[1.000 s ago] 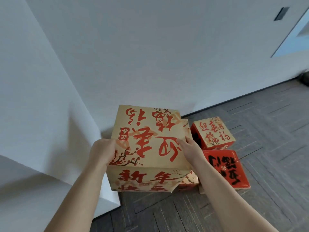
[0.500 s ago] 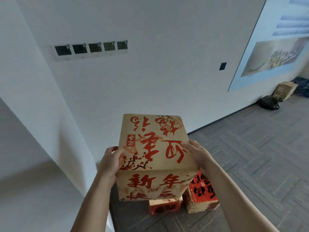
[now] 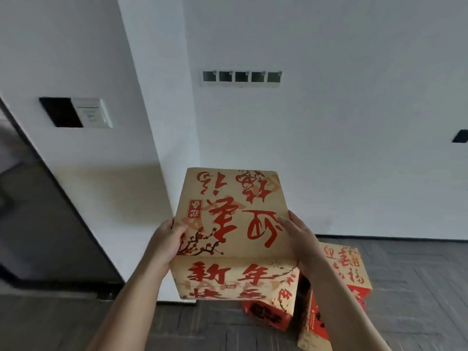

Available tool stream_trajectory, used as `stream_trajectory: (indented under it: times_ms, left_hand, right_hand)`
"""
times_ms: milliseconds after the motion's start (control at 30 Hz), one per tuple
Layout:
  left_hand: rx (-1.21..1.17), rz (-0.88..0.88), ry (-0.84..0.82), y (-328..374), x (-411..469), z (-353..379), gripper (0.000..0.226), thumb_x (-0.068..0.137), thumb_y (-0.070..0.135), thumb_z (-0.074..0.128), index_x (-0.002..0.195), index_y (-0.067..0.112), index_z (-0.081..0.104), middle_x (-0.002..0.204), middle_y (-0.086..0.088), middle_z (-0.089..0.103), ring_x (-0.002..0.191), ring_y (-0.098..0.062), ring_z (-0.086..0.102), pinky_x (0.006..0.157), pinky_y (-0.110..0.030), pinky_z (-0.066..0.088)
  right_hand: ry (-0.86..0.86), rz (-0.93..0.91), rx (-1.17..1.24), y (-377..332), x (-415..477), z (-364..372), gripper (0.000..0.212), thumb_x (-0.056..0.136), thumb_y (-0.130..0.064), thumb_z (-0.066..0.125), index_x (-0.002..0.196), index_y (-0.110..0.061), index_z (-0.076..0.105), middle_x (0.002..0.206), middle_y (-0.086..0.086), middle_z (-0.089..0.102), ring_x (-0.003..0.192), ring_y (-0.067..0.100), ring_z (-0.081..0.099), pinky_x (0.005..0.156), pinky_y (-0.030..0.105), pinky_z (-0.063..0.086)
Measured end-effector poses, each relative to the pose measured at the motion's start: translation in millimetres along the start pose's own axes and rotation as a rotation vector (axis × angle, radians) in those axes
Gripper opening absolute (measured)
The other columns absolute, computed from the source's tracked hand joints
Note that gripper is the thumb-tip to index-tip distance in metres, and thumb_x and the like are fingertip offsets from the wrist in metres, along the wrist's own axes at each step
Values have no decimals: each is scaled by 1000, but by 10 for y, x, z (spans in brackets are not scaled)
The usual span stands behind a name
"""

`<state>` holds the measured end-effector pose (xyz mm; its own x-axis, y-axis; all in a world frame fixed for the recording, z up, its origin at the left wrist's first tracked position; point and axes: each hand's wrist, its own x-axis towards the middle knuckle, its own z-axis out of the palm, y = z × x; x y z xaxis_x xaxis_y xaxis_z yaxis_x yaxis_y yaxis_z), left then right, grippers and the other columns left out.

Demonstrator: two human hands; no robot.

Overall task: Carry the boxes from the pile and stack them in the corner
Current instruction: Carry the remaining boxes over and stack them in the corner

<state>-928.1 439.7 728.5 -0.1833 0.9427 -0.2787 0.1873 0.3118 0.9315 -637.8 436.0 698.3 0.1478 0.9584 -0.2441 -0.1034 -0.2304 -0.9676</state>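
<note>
Both hands clamp tan box sides: L hand, R hand; held above floor boxes.

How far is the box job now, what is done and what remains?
Done: nothing stacked that I can see. In hand: the large tan box is lifted, held between the left hand and right hand. Left: at least two red-printed boxes are on the floor below.

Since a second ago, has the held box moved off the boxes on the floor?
Yes. The tan box, gripped by left hand and right hand, has risen above the floor boxes.
</note>
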Motion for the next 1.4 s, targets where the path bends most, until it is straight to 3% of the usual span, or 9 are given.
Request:
stream_trajectory:
  times_ms: [100, 233, 400, 533, 667, 900, 1067, 1267, 1400]
  left_hand:
    - [-44, -31, 99, -101, -347, -398, 29, 85, 32, 63, 110, 19, 68, 93, -5, 79, 88, -27, 76, 86, -53, 59]
    - [-169, -86, 234, -241, -773, -1044, 20, 91, 13, 60, 108, 11, 70, 92, -12, 79, 87, -31, 77, 87, -53, 59]
    - [-279, -124, 444, -631, -1336, -1967, 25, 90, 12, 57, 113, 9, 67, 95, -14, 79, 90, -33, 76, 90, -57, 58]
    - [-349, -173, 621, -1101, -1855, -2825, 16, 91, 7, 54, 99, 6, 68, 77, -10, 78, 81, -34, 75, 78, -52, 58]
    - [-465, -220, 769, -1626, -2382, -3775, 19, 90, 5, 57, 107, 11, 64, 86, -14, 78, 79, -34, 76, 79, -54, 60]
    - [-503, -212, 918, -2587, -3631, -5685, 21, 101, 15, 55, 122, 16, 58, 99, -17, 77, 84, -35, 77, 80, -52, 61]
    - [-528, -216, 1126, -3068, -4498, -6600, 24, 106, 30, 49, 126, 24, 60, 95, -12, 79, 87, -33, 77, 85, -56, 60]
    - [-624, -245, 1356, -3609, -5224, -7339, 24, 103, 27, 55, 125, 20, 59, 95, -12, 77, 78, -30, 76, 66, -44, 62]
    - [-684, -273, 1422, -3909, -5435, -7866, 25, 103, 22, 55, 128, 18, 57, 98, -14, 77, 83, -34, 77, 76, -52, 62]
  right_hand:
    - [-107, -6, -13, -18, -179, 315, 27, 105, -37, 59, 130, -29, 65, 107, 2, 81, 90, 27, 80, 71, 42, 66]
    - [-236, -12, -64, 31, -400, 903, 30, 104, -42, 59, 133, -33, 66, 110, 2, 80, 93, 31, 79, 82, 57, 64]
    - [-379, -36, -156, 113, -789, 1928, 32, 104, -44, 59, 135, -37, 63, 103, -6, 81, 84, 23, 80, 75, 47, 67]
    - [-522, -4, -187, 319, -1278, 2930, 34, 104, -40, 60, 138, -33, 56, 111, 0, 79, 92, 28, 79, 84, 52, 64]
    - [-619, -21, -276, 563, -1885, 3998, 33, 105, -39, 57, 136, -28, 56, 107, -2, 78, 93, 25, 76, 73, 40, 61]
    - [-825, -38, -380, 993, -3357, 6027, 26, 106, -39, 56, 128, -25, 58, 111, 0, 74, 96, 24, 72, 74, 38, 59]
    - [-1028, -36, -428, 1183, -4444, 7206, 21, 105, -39, 58, 126, -36, 58, 106, -2, 76, 96, 23, 75, 88, 49, 62]
    - [-1281, -39, -467, 1600, -5447, 8319, 10, 103, -41, 61, 109, -49, 59, 97, -5, 82, 90, 20, 80, 88, 52, 63]
    - [-1371, -11, -492, 1953, -5817, 9077, 6, 104, -41, 59, 108, -45, 63, 96, -4, 82, 90, 21, 80, 87, 54, 63]
